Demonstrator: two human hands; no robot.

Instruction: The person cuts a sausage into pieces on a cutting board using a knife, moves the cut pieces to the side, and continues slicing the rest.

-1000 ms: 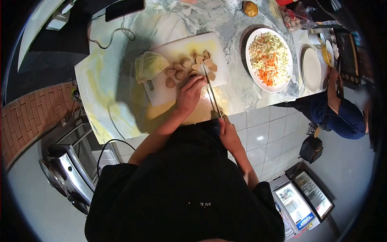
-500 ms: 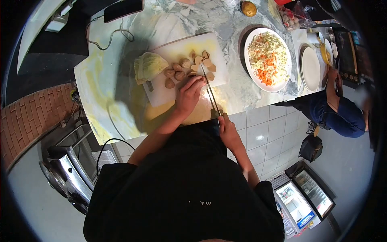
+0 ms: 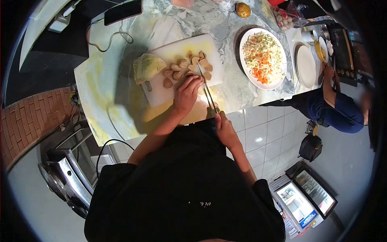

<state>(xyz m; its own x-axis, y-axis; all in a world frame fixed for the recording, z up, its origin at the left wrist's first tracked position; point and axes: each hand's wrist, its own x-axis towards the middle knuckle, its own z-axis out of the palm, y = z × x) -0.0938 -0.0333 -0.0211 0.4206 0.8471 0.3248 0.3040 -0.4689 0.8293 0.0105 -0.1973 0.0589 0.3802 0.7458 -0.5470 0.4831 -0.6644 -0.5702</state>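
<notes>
My left hand [image 3: 188, 89] has its fingertips curled down on a meatball [image 3: 190, 73] on the white cutting board [image 3: 161, 96], mostly covered by the fingers. In my right hand [image 3: 225, 131] is the handle of a long knife [image 3: 209, 93], its blade slanting up past the left fingertips onto the board. Several whole brown meatballs [image 3: 176, 75] lie left of the blade. Cut pale slices [image 3: 204, 62] are scattered near its tip. A piece of cabbage [image 3: 150, 67] rests at the board's left end.
Right of the board stands a white oval plate [image 3: 243, 51] with shredded cabbage and carrot. A potato [image 3: 242, 10], a plastic bag [image 3: 288, 17], a stack of plates [image 3: 305, 68] and a phone [image 3: 123, 12] lie around the counter. Another person [image 3: 336, 109] works at the far right.
The view has shifted a little, so the plates and the other person appear further left. Both hands keep their hold, and the knife lies at nearly the same slant beside the left fingertips.
</notes>
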